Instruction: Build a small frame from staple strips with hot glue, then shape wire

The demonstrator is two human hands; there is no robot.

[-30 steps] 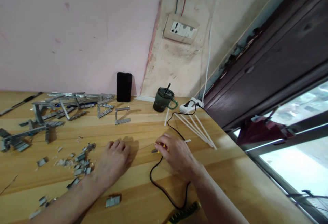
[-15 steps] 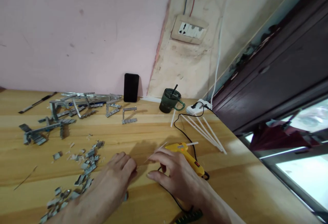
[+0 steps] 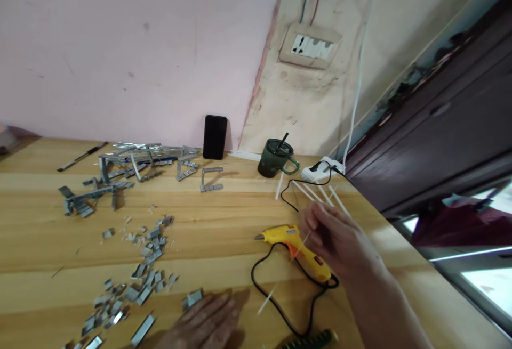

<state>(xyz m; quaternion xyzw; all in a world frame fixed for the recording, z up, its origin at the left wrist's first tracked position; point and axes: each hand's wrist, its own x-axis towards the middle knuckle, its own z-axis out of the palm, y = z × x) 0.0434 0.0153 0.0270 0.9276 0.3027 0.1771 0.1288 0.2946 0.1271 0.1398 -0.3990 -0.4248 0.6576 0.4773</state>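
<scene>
My right hand (image 3: 336,240) is raised over the yellow glue gun (image 3: 286,233), fingers pinched together on a thin pale strand (image 3: 303,243). The strand slants down to the left, towards a thin whitish streak (image 3: 267,298) above the table; whether the two are one piece I cannot tell. The glue gun lies on its side, nozzle pointing left. Low in the view, my left hand (image 3: 208,325) rests palm down, fingers stretched out. Beside its fingertips is a small silvery-grey folded piece (image 3: 192,299); I cannot tell whether they touch.
Loose silvery pieces (image 3: 146,277) are scattered at left, with silvery frames (image 3: 90,193) behind. A phone (image 3: 215,137) leans on the wall near a green mug (image 3: 276,157). White sticks (image 3: 339,200), a power strip (image 3: 322,169), a black cord (image 3: 256,290) and a dark green-yellow handle (image 3: 312,340) lie rightward.
My right hand has left the glue gun, moving up and right with the strand. My left hand has drawn nearer and flattened on the table. The view has turned left.
</scene>
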